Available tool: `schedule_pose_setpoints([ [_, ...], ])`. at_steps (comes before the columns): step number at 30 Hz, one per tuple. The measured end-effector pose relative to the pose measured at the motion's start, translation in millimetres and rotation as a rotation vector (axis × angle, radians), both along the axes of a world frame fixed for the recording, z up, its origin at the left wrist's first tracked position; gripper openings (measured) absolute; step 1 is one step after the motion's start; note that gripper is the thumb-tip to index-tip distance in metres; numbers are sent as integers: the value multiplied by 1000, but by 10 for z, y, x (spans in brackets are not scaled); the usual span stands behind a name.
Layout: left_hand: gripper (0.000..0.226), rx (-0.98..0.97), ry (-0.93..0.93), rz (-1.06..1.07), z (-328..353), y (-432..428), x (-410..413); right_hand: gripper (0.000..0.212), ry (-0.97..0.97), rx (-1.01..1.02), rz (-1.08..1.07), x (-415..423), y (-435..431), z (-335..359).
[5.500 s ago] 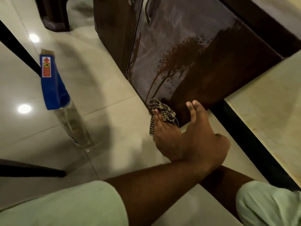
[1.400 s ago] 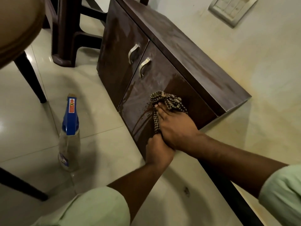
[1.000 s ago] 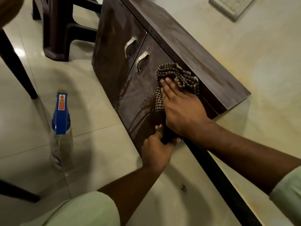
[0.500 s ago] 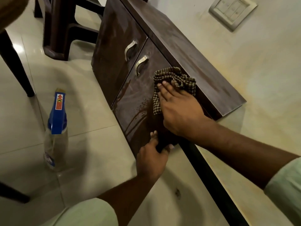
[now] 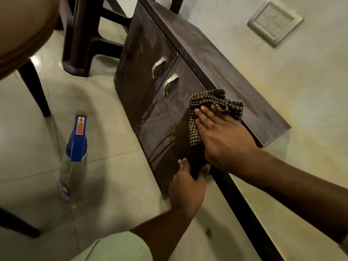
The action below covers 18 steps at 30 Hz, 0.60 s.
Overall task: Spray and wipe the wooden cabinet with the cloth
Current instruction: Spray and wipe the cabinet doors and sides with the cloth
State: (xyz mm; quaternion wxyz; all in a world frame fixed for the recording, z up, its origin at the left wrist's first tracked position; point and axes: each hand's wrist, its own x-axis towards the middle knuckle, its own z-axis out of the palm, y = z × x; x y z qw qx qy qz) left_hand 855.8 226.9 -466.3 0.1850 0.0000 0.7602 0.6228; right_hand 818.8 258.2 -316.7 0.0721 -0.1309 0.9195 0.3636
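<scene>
The low dark wooden cabinet (image 5: 143, 59) stands against the wall, with two doors and silver handles (image 5: 170, 83). Its right door shows wet spray streaks (image 5: 163, 136). A brown checked cloth (image 5: 216, 99) lies bunched against the upper part of that door, near the top edge. My right hand (image 5: 224, 136) presses it flat with straight fingers. My left hand (image 5: 186, 189) grips the door's lower right corner, thumb on one side and fingers on the other. A clear spray bottle (image 5: 75, 153) with a blue head stands upright on the floor to the left, apart from both hands.
The floor is glossy pale tile. A dark chair leg (image 5: 35, 87) and a brown plastic stool (image 5: 82, 38) stand at the left and behind the cabinet. A black skirting strip (image 5: 244, 213) runs along the wall. On the wall is a switch plate (image 5: 275, 23).
My right hand has slid the cloth from the door's bottom edge up to its top edge. My left hand has come to grip the door's lower corner and stays there.
</scene>
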Motion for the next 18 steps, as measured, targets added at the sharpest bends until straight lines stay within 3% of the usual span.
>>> schedule_pose_setpoints([
  [7,75,21,-54,1,79,29,-62,64,-70,21,56,-530,-174,-40],
  [14,46,68,-43,64,299,-48,-229,70,-92,58,-12,-304,-140,-15],
  [18,62,106,-52,21,304,-31,-199,71,-81,22,-22,-287,-113,11],
])
